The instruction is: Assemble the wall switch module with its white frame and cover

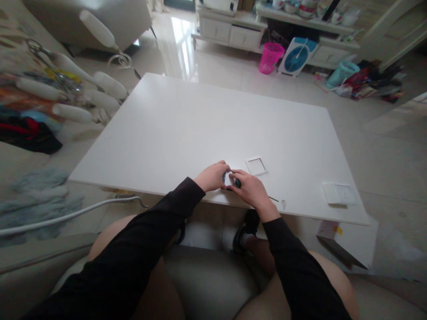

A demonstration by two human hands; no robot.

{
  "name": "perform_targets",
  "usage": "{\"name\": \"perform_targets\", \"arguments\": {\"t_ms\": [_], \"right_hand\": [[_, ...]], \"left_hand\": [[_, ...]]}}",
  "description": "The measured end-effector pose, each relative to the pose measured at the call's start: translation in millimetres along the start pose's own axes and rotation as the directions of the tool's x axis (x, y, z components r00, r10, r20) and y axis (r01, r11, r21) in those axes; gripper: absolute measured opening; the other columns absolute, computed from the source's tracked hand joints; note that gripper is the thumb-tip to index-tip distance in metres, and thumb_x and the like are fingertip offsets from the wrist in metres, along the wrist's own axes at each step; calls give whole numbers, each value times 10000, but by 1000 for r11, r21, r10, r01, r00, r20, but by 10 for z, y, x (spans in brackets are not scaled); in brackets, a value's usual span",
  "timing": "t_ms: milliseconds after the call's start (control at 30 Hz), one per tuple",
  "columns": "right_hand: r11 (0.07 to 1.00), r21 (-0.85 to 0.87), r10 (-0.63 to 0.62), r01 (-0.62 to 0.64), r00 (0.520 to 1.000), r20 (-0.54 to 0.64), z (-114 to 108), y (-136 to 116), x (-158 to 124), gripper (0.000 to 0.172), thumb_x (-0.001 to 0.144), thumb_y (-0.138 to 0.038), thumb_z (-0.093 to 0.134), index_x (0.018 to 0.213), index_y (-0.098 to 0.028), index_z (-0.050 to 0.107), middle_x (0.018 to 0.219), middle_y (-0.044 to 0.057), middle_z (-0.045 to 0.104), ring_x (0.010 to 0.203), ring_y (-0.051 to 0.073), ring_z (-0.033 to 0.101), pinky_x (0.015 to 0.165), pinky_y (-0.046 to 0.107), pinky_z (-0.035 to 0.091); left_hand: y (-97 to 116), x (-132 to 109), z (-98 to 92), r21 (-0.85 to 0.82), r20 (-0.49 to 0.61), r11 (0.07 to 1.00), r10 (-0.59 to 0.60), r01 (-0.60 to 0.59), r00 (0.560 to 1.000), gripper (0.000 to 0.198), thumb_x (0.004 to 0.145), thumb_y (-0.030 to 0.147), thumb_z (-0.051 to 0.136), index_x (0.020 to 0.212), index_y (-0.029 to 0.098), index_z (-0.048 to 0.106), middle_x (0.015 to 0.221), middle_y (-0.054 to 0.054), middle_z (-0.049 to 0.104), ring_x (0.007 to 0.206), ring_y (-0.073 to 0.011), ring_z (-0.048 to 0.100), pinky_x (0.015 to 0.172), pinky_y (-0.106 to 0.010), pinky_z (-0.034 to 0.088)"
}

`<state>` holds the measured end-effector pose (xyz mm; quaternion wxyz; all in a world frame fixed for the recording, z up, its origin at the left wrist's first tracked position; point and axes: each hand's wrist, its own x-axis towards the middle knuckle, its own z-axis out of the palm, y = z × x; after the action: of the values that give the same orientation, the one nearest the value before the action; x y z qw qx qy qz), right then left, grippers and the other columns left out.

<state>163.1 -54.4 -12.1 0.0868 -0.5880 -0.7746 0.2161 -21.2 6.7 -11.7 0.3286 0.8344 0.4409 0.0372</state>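
Both my hands meet near the front edge of a white table (187, 129). My left hand (212, 176) is closed around a small white part that is mostly hidden under the fingers. My right hand (251, 190) is closed on a screwdriver with a dark green handle end (237, 182), its tip pointing toward the part in my left hand. A white square frame (256, 166) lies flat just beyond my right hand. A thin metal pin (273, 198) and a tiny white piece (283, 204) lie to the right of my right wrist.
A white switch plate (339, 193) lies near the table's right front corner. A white cable (66, 216) runs along the floor at left. A drying rack with white pegs (83, 89) stands left of the table. A pink basket (271, 57) and a fan (296, 56) are beyond.
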Motion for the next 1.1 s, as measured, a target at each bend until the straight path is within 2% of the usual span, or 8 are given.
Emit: {"name": "perform_targets", "arguments": {"t_ms": [233, 433, 700, 867, 967, 1100], "right_hand": [[999, -44, 30, -28, 999, 46, -22, -21, 4, 201, 936, -378, 725, 1115, -286, 732, 1461, 12, 628, 1024, 218, 722, 760, 313, 531], [997, -50, 67, -66, 997, 36, -9, -40, 12, 175, 923, -403, 746, 1065, -302, 730, 1456, -32, 624, 948, 192, 719, 696, 293, 481], [990, -69, 127, -125, 992, 19, -13, -66, 17, 176, 902, -439, 766, 1025, -316, 742, 1426, -35, 621, 901, 177, 708, 660, 289, 449], [987, -46, 152, -152, 988, 1, 25, -66, 30, 186, 879, -423, 792, 1029, -321, 752, 1394, -24, 634, 898, 179, 706, 669, 292, 461], [989, 0, 148, -148, 989, 0, 36, -58, 33, 197, 874, -410, 796, 1037, -307, 756, 1384, -4, 639, 936, 193, 707, 711, 303, 489], [990, 80, 117, -118, 993, 17, -22, -19, 31, 319, 869, -373, 790, 1173, -295, 731, 1360, 31, 656, 1020, 217, 698, 802, 318, 517]], "left_hand": [[-9, 6, -2, 9, 13, 1000, 19, -20, 1000, 413, 683, 178, 896, 1079, 176, 776, 1189, -85, 683, 1067, -255, 701, 955, -335, 546], [6, 3, 1, 23, 11, 1000, -2, 2, 1000, 413, 681, 184, 907, 1080, 201, 800, 1206, -82, 678, 1067, -258, 702, 949, -330, 544], [73, -9, -11, 67, 28, 997, -32, 30, 999, 397, 700, 182, 895, 1085, 218, 804, 1228, -72, 666, 1040, -250, 708, 912, -326, 548], [78, -14, -9, 85, 8, 996, -18, 17, 1000, 345, 714, 192, 879, 1050, 215, 806, 1204, -73, 669, 1055, -256, 703, 928, -329, 541], [75, -17, -19, 75, 17, 997, -29, 27, 999, 389, 691, 194, 891, 1069, 217, 799, 1194, -70, 671, 1055, -253, 701, 914, -320, 542], [62, -27, -30, 83, 8, 996, -23, 22, 1000, 476, 703, 254, 883, 1156, 190, 754, 1199, -78, 671, 1050, -257, 699, 898, -325, 545]]}}
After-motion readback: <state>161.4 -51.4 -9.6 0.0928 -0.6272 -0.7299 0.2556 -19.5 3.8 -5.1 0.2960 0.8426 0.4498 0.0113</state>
